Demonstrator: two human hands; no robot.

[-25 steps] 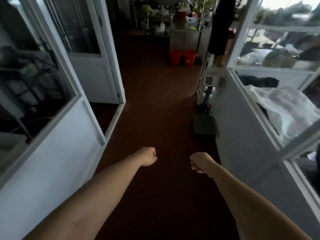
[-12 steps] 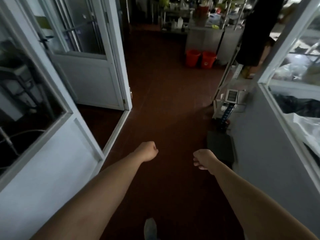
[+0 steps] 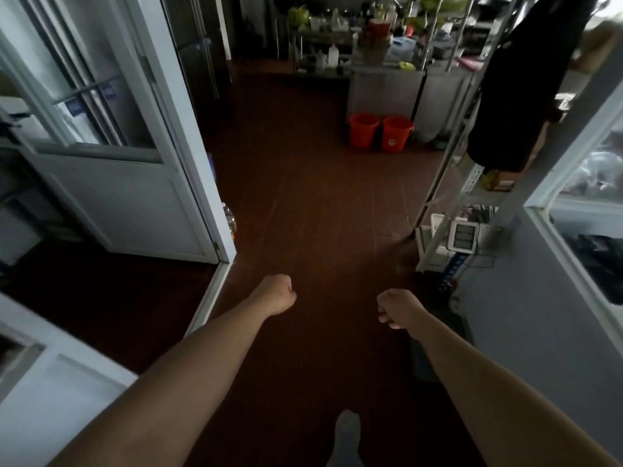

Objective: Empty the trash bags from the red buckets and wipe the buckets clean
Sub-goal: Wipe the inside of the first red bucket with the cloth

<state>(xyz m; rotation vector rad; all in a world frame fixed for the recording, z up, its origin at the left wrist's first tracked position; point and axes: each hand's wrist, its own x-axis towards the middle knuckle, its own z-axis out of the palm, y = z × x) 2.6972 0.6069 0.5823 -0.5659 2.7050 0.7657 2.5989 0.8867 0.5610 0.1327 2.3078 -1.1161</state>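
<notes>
Two red buckets stand side by side on the dark red floor far ahead, against a steel counter: the left bucket (image 3: 363, 130) and the right bucket (image 3: 396, 133). What lies inside them is too small and dark to tell. Both my arms stretch forward over the corridor floor. My left hand (image 3: 277, 294) is curled into a fist and holds nothing. My right hand (image 3: 396, 308) is also curled into a fist, empty. The buckets are several steps beyond both hands.
A white door (image 3: 141, 156) stands open on the left. At the right a metal rack (image 3: 451, 183) holds a scale display (image 3: 463, 234), with a dark garment (image 3: 519, 89) hanging above. A grey partition wall (image 3: 539, 315) runs along the right. My foot (image 3: 345, 436) shows below.
I have moved forward along the corridor; the buckets appear larger and nearer. Both fists stay curled and empty. My foot has come into view at the bottom.
</notes>
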